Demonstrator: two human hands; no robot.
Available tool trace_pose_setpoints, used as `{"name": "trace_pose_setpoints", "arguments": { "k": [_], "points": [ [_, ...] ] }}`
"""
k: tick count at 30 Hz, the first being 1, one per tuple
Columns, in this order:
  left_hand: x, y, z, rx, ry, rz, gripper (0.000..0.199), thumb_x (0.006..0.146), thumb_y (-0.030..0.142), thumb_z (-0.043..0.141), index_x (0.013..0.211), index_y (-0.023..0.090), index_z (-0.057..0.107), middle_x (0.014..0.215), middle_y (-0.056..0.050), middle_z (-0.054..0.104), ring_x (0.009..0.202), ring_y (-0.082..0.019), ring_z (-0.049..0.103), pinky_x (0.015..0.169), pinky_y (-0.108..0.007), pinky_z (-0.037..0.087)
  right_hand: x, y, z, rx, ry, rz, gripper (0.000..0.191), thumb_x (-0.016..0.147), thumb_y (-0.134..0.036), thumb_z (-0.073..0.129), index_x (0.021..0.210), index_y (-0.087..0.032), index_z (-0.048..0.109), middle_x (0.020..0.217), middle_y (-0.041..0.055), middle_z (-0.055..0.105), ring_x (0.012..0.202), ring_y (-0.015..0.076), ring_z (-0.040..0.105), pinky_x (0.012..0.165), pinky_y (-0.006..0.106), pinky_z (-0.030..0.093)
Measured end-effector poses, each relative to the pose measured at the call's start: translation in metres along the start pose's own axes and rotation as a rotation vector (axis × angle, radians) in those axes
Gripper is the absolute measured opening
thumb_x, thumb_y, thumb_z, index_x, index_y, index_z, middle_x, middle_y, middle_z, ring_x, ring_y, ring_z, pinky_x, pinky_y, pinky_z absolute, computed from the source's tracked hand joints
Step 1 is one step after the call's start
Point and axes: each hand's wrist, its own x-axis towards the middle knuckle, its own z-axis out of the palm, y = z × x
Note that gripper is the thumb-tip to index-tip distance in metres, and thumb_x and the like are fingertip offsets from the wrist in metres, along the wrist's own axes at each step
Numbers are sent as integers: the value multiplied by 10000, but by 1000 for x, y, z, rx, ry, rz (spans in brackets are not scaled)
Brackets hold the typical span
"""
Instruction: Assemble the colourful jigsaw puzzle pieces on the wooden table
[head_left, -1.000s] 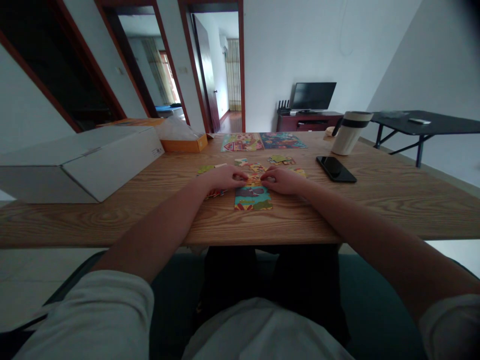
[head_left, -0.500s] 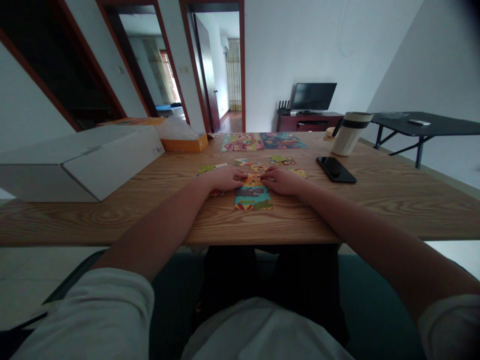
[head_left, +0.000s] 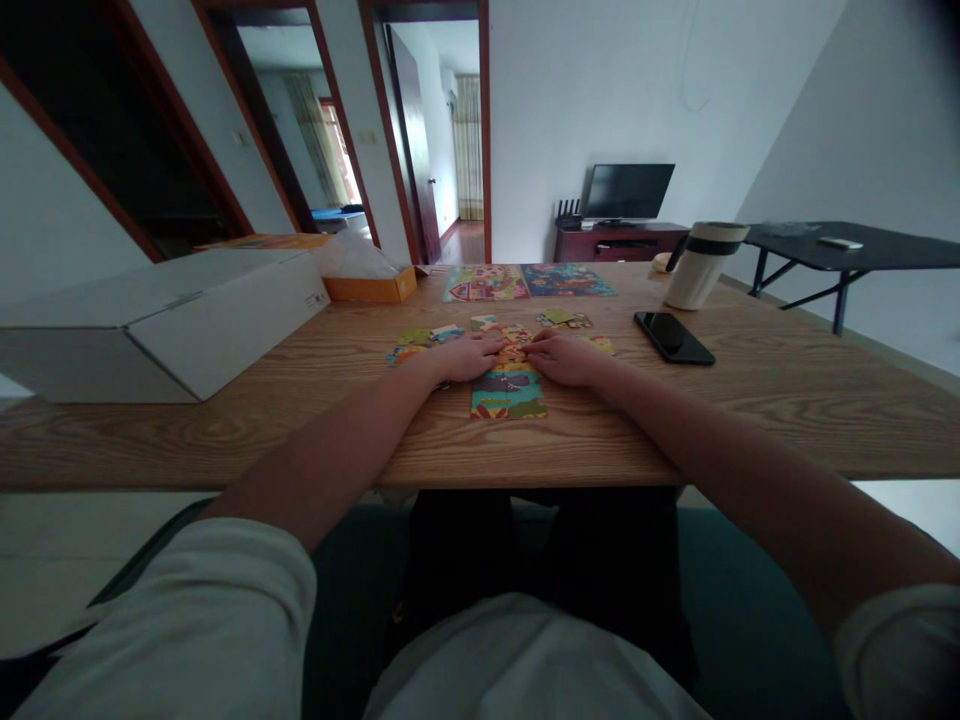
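A partly joined jigsaw puzzle (head_left: 510, 397) with a grey animal on blue lies in front of me on the wooden table. At its upper left edge my left hand (head_left: 471, 356) is closed, its fingertips on a small yellow-orange puzzle piece (head_left: 513, 352). From the right, my right hand (head_left: 561, 358) has its bent fingers pressed on the same orange area. The hands partly cover the pieces between them. Loose pieces (head_left: 409, 345) are spread beside my left wrist, and more pieces (head_left: 564, 319) lie beyond my right hand.
A white box (head_left: 225, 320) and an orange box (head_left: 371, 288) with clear plastic stand at left. Two picture sheets (head_left: 487, 284) lie at the back. To the right are a black phone (head_left: 673, 338) and a cream mug (head_left: 701, 268). The table's front edge (head_left: 525, 486) is near my lap.
My left hand has shifted slightly up and right, toward the right hand, uncovering more loose pieces on the left. The right hand has hardly moved.
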Motion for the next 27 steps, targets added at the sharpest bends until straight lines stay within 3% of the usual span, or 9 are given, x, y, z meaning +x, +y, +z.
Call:
{"name": "trace_pose_setpoints", "arguments": {
  "k": [7,16,19,22,25,27],
  "points": [
    [4,7,1,-17,-17,-24,621,967,297,284,1578,195,321,1651,-50,267,1516,-252,222,1227,-448,175,2,8,6,13,67,26,355,982,-220,467,1194,-148,743,1179,136,695,1111,239,630,1032,318,433],
    [16,4,10,-10,24,25,602,953,257,324,1553,226,375,1638,-25,307,1520,-235,212,1229,-429,166,6,21,15,143,166,-11,278,950,-247,553,1096,-165,775,1108,102,710,1025,211,654,979,282,460],
    [16,-1,13,-22,112,102,548,953,250,369,1489,205,476,1607,-46,375,1493,-217,285,1223,-372,187,6,22,15,133,151,8,256,950,-237,557,1076,-183,772,1103,92,712,1030,207,651,981,284,459],
    [12,-6,11,-59,205,78,478,944,326,468,1379,163,582,1519,-108,495,1371,-246,471,1159,-349,318,5,21,13,119,136,58,235,950,-252,566,1053,-189,768,1104,94,709,1024,209,654,978,290,463],
    [7,-10,8,-103,208,30,427,933,379,515,1303,203,637,1357,-78,637,1163,-245,620,1047,-351,439,3,20,11,98,133,69,241,953,-281,569,1051,-185,768,1094,96,713,1020,214,655,982,295,461],
    [7,-12,8,-121,192,40,409,937,362,506,1299,237,647,1314,-37,668,1128,-230,635,1038,-339,444,2,19,9,87,127,73,247,955,-279,567,1066,-191,769,1099,92,719,1018,215,655,986,297,458]
  ]
}}
